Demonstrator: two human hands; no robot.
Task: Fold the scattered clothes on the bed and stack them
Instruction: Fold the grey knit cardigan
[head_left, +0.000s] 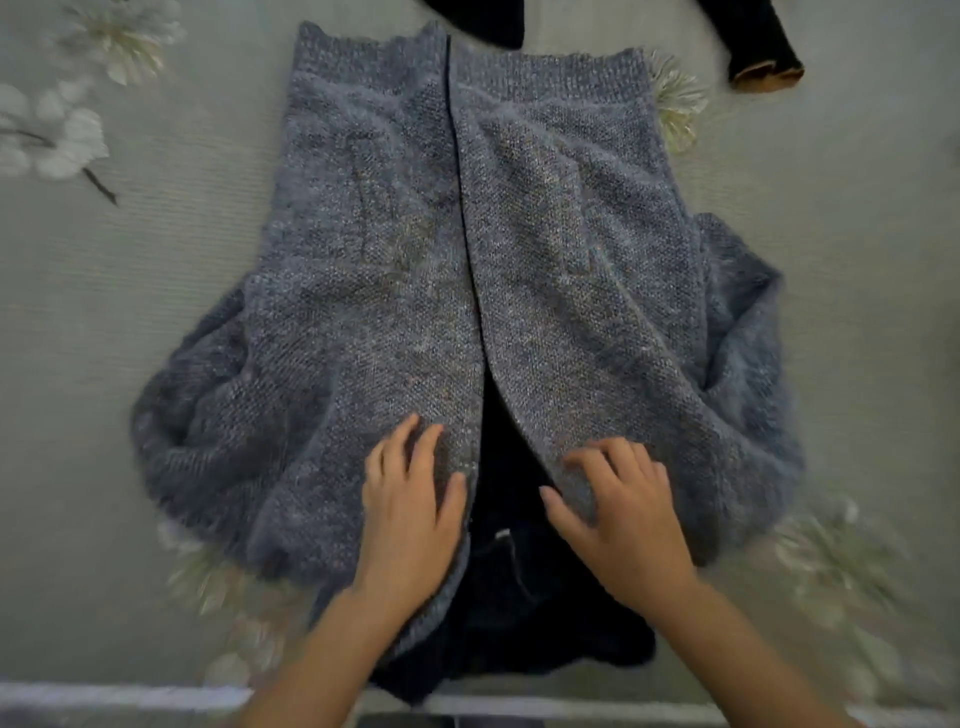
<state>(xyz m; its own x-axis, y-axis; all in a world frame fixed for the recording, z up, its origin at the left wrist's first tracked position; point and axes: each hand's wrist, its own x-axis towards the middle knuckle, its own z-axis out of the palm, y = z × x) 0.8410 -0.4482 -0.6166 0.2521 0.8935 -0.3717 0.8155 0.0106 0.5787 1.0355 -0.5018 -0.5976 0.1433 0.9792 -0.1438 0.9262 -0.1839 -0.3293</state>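
A bed sheet (156, 312) of pale grey-green, printed with white flowers, fills the view, and a blue-grey knitted cardigan (395, 291) lies spread across its middle, hem end far from the person and collar end near. The cardigan's two front panels meet along a straight dark line down its centre and part into a narrow wedge at the near end, where dark fabric (519, 623) shows with a small white label (502, 535) in it; whether that is the cardigan's own inside or another garment cannot be told. The sleeves bunch in soft folds against both sides of the cardigan. The left hand (410, 519) rests on the cardigan's left panel just beside the wedge, its grip released, fingers straight and laid flat on the knit. The right hand (628, 525) sits on the right panel across the wedge, fingers bent over the fabric and thumb lying along the panel's edge; whether this grip pinches the knit or only presses on it cannot be told. Beyond the cardigan's far edge lies a black garment (483, 21), partly cut off by the frame, and beyond its far right corner a black sleeve (753, 36) ends in a tan-lined cuff. Nearer than the cardigan, a white strip (130, 695) runs along the edge of the bed
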